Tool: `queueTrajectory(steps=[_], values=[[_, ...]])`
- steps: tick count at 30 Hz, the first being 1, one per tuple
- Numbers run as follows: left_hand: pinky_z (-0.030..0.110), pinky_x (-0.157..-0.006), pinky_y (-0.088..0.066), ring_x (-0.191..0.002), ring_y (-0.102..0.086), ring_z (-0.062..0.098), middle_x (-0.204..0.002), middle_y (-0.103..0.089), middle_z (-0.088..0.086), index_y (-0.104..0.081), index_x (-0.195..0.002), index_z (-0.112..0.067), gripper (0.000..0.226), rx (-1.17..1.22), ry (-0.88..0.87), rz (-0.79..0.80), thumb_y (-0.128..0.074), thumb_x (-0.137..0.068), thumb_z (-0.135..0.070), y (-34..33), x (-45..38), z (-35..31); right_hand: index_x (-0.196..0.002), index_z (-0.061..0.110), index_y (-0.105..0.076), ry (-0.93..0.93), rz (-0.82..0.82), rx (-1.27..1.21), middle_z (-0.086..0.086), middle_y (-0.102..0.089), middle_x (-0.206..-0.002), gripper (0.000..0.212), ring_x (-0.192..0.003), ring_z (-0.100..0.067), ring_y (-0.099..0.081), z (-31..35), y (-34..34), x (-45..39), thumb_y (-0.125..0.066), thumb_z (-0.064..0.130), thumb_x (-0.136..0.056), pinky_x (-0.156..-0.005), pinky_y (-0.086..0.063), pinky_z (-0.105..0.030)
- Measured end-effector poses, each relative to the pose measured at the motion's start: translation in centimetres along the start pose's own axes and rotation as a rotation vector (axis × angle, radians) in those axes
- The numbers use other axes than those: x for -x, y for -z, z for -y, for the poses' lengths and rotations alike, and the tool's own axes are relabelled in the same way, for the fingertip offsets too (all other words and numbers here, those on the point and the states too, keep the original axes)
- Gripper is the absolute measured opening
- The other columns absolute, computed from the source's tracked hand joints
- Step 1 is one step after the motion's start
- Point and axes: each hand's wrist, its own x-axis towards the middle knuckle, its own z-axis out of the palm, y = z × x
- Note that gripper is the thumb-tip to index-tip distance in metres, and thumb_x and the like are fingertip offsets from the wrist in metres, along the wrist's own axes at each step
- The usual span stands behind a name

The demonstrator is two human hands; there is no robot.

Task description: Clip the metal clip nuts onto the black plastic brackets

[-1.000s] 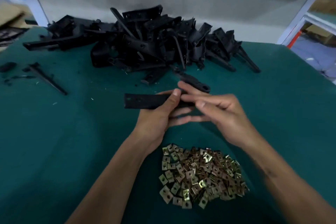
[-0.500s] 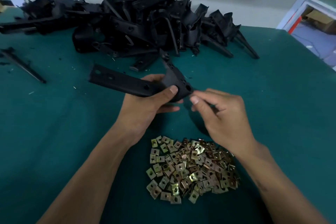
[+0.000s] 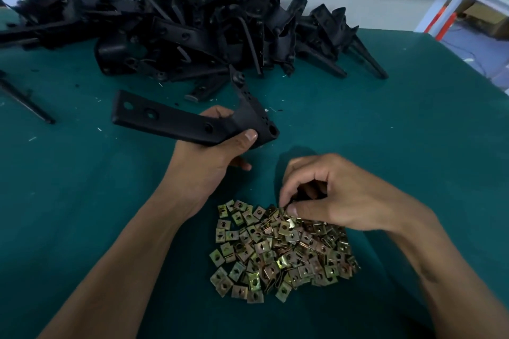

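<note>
From the head camera, the left hand (image 3: 209, 154) grips a black bracket (image 3: 192, 125) at its bend, thumb pressed on the near face and fingers wrapped behind, holding it above the green bench (image 3: 68, 201). One arm of the bracket runs out to the left with several holes showing; the other rises away toward the far side. The right hand (image 3: 333, 195) is lowered onto the far edge of the heap of clip nuts (image 3: 278, 250), its fingers curled and its thumb and fingertips pinching at one of the brass-coloured pieces there; whether a nut is lifted free I cannot tell. The heap lies on the bench just in front of the person, between the two forearms. A large pile of brackets (image 3: 206, 25) sits along the far edge of the bench, well apart from the nuts. A loose black strip (image 3: 24, 99) lies at the left edge.
</note>
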Motion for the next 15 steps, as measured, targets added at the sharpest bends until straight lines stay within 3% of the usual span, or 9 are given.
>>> queueTrajectory(steps=[3,7,12,15], values=[[0.028,-0.064,-0.056,-0.085,-0.065,0.016,-0.082,-0.064,0.001,-0.063,-0.084,-0.014,0.012,-0.041,0.021,0.008,-0.074,-0.083,-0.015,0.0,0.1,0.0,-0.082,0.023,-0.074,0.005,0.027,0.016,0.01,-0.063,-0.089,0.014,-0.078,-0.009,-0.059,0.0,0.1,0.1,-0.079,0.01,-0.086,-0.067,-0.043,-0.018],[0.029,-0.065,-0.056,-0.082,-0.062,0.015,-0.078,-0.061,-0.001,-0.06,-0.079,-0.016,0.015,-0.023,0.019,0.019,-0.075,-0.082,-0.014,-0.1,0.1,-0.1,-0.082,0.013,-0.073,0.032,0.05,-0.089,0.003,-0.065,-0.092,0.013,-0.082,-0.01,-0.061,-0.1,0.5,0.2,-0.077,0.001,-0.084,-0.072,-0.042,-0.015],[0.03,-0.066,-0.055,-0.084,-0.062,0.018,-0.082,-0.06,0.005,-0.059,-0.083,-0.011,0.018,-0.033,0.043,0.016,-0.076,-0.08,-0.017,0.1,-0.1,0.0,-0.084,0.02,-0.073,0.063,0.036,-0.212,-0.005,-0.071,-0.09,0.013,-0.081,-0.024,-0.064,-0.8,0.7,0.2,-0.073,0.008,-0.087,-0.07,-0.051,-0.039],[0.031,-0.067,-0.056,-0.084,-0.063,0.019,-0.083,-0.06,0.007,-0.059,-0.082,-0.012,0.019,-0.033,0.049,0.023,-0.077,-0.08,-0.016,0.1,-0.1,0.1,-0.086,0.019,-0.074,0.088,-0.021,-0.312,-0.006,-0.071,-0.084,0.007,-0.076,-0.018,-0.064,-1.2,0.7,0.1,-0.072,0.012,-0.086,-0.07,-0.052,-0.032]])
